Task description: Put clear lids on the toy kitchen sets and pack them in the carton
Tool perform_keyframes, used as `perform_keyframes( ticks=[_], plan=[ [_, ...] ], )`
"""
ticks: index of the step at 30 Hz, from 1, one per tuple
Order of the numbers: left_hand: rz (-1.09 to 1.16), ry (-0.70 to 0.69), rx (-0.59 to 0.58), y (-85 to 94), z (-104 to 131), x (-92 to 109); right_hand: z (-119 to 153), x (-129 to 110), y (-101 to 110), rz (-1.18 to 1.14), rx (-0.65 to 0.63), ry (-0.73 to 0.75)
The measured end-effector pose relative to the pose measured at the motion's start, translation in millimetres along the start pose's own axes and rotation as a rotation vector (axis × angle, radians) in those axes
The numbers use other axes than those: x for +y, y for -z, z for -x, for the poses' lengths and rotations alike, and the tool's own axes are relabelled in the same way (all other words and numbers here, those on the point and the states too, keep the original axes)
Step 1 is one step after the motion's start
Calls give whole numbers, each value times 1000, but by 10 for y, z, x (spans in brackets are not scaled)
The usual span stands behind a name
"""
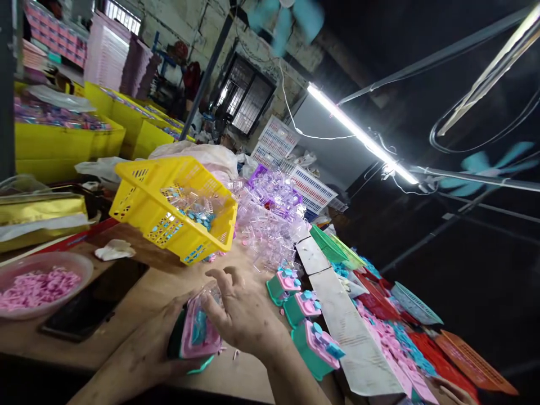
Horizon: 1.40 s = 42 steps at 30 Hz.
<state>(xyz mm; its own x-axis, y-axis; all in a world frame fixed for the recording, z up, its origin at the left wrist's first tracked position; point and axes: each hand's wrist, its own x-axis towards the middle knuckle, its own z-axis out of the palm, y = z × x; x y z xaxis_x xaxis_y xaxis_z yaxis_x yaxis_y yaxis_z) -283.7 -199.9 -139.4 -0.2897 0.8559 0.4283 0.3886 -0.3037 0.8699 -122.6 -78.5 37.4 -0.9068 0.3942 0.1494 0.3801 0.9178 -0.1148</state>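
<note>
My left hand (147, 343) is closed around a small toy box (200, 332) with a pink top and green base, low in the middle of the view. A clear plastic piece shows at its far end, partly hidden by my hands. Over the box is my right hand (248, 315), fingers apart and slightly bent, with the thumb resting against the top. Just right of it, several similar green boxes with pink lids stand in a row; the nearest box (314, 349) bears blue and pink pieces on its lid.
A yellow basket (145, 205) of clear and blue parts stands ahead, beside a heap of clear plastic parts (270, 236). At left are a bowl (86, 270) of pink pieces and a dark phone (97, 301). A pale divider (337, 320) borders pink and blue parts; another hand (453, 388) is lower right.
</note>
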Motion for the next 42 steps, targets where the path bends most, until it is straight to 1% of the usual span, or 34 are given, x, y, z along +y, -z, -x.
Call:
perform_keyframes(
  ticks=[2,4,5,7,9,11,13,15,19,21,24,26,28,30,33,35,38,42],
  plan=[
    [-27,7,-17,20,2,2,46,19,9,-18,-13,58],
    [-52,41,-49,56,3,56,74,44,27,-74,-20,94],
    [-58,58,-58,74,1,89,85,56,28,-112,-19,91],
    [-62,44,-74,99,-11,127,102,79,0,-193,-3,51],
    [-68,22,-57,98,-25,97,124,101,-68,-253,-11,22],
    [-88,22,-84,81,-27,29,158,113,-151,-264,-45,54],
    [-105,30,-104,64,-22,-21,199,101,-218,-233,-49,106],
    [-109,33,-99,57,-20,-30,242,70,-251,-206,-7,126],
    [-90,8,-102,68,-23,3,333,-19,-261,-246,42,92],
    [-89,-1,-101,74,-21,4,398,-83,-303,-234,100,84],
    [-94,-7,-94,73,-17,-23,512,-181,-464,-159,222,101],
    [-95,-13,-97,68,-17,-40,573,-214,-585,-164,277,106],
    [-97,-11,-97,63,-18,-41,598,-206,-644,-197,336,104],
    [-98,-2,-86,58,-17,-23,567,-173,-614,-231,395,112],
    [-85,8,-63,56,-16,15,403,-123,-478,-264,450,136],
    [-71,-6,-63,59,-22,31,241,-105,-418,-218,418,134],
    [-51,-45,-70,63,-36,27,31,-94,-445,-117,317,144],
    [-42,-51,-57,45,-36,-6,-52,-85,-542,-61,237,168]
  ],
)
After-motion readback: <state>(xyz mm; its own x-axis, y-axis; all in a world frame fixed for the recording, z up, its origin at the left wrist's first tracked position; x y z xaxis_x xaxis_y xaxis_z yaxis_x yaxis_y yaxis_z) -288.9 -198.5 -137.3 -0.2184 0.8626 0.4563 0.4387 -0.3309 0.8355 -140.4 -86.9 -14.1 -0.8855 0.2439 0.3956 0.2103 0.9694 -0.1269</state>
